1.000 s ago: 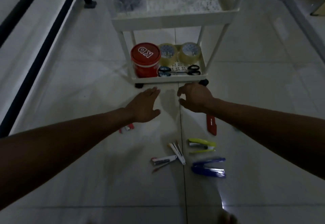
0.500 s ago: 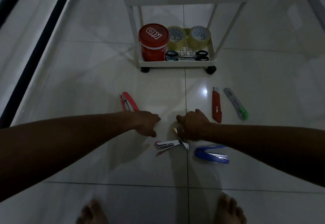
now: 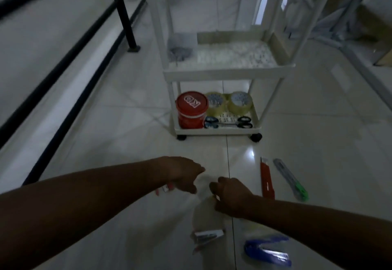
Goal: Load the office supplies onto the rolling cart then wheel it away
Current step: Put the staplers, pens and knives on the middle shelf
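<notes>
The left hand (image 3: pixel 182 174) and right hand (image 3: pixel 230 193) hang low over the tiled floor (image 3: pixel 127 121), close together but apart. The fingers of both are curled downward. Blur and dim light hide whether they grip anything, so I cannot tell. A red-and-white sliver (image 3: pixel 164 189) peeks out just under the left wrist, and it is unclear whether it is held or lying on the floor.

Straight beyond the fingers stands the white rolling cart (image 3: pixel 229 72) on black castors (image 3: pixel 256 137), with bare floor between it and the hands. Its bottom shelf holds a red tub (image 3: pixel 192 110), two tape rolls (image 3: pixel 216 103) behind, and scissors (image 3: pixel 229 122) along the front edge. A grey box (image 3: pixel 181 47) sits on the middle shelf.

Just right of the right fingers lies a red cutter (image 3: pixel 267 180), and a grey cutter with a green end (image 3: pixel 290 181) lies beside it, further out. Nearer the person than the fingers, a silver stapler (image 3: pixel 207 236) and a blue stapler (image 3: pixel 267 250) lie on the floor, the right forearm crossing above the blue one. A black railing post (image 3: pixel 123 13) stands far off to the left.
</notes>
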